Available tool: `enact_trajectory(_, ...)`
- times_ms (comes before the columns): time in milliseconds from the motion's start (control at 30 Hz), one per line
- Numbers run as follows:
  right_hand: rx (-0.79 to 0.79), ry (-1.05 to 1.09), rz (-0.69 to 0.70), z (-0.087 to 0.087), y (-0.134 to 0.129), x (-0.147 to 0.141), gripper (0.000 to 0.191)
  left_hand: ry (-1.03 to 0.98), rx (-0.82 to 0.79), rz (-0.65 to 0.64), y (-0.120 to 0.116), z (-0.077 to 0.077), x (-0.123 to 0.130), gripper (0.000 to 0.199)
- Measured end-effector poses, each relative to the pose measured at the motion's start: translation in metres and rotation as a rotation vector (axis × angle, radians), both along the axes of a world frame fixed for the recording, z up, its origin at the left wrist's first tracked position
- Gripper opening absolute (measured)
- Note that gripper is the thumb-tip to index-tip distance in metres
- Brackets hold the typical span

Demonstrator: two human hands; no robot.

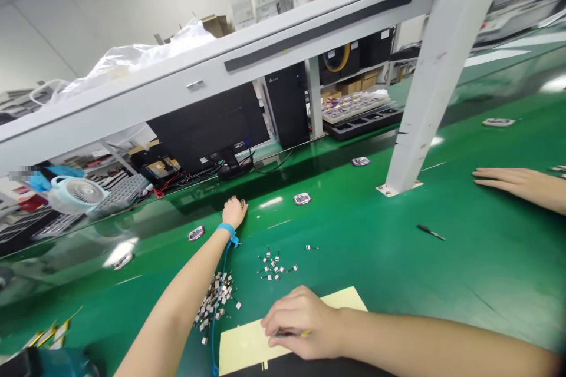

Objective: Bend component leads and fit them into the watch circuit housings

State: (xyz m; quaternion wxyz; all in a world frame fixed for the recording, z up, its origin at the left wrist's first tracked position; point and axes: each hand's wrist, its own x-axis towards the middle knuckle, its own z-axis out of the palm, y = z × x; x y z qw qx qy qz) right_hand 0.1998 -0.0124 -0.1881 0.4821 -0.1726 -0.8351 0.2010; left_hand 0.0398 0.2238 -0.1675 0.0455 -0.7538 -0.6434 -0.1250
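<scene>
Small parts (225,291), glossy green bench (354,241), white shelf (168,94)

Glossy grn surf. (389,265), matt ylw paper (247,344)

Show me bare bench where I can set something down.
Bare green bench top lies between the scattered small parts and the black-handled tool, beyond the right forearm. More lies between that tool and the other person's hand. It's crowded left of the yellow sheet: piled small parts, blue cord, left forearm.

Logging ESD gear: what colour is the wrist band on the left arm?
Blue wrist band, clearest in the head view.
</scene>
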Motion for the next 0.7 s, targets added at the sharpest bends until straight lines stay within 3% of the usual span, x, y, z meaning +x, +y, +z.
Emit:
enact_trajectory(100,0.002,-0.016,-0.012,-0.003,0.001,-0.001,0.02,-0.053,0.006,-0.088,-0.008,0.005,0.015,0.032)
enact_trajectory(267,0.047,-0.107,0.013,0.0,0.0,0.002,0.017,-0.19,-0.091,-0.417,-0.022,0.011,0.072,0.049)
enact_trajectory(433,0.181,-0.193,0.073,0.0,0.0,0.001,0.017,-0.253,-0.175,-0.558,-0.03,-0.005,0.119,0.058)
enact_trajectory(567,0.229,-0.18,0.067,-0.002,0.0,-0.001,0.021,-0.242,-0.175,-0.599,-0.031,-0.014,0.127,0.038)
enact_trajectory(700,0.213,-0.122,0.081,-0.002,0.001,0.002,0.018,-0.269,-0.149,-0.602,-0.036,0.0,0.12,0.04)
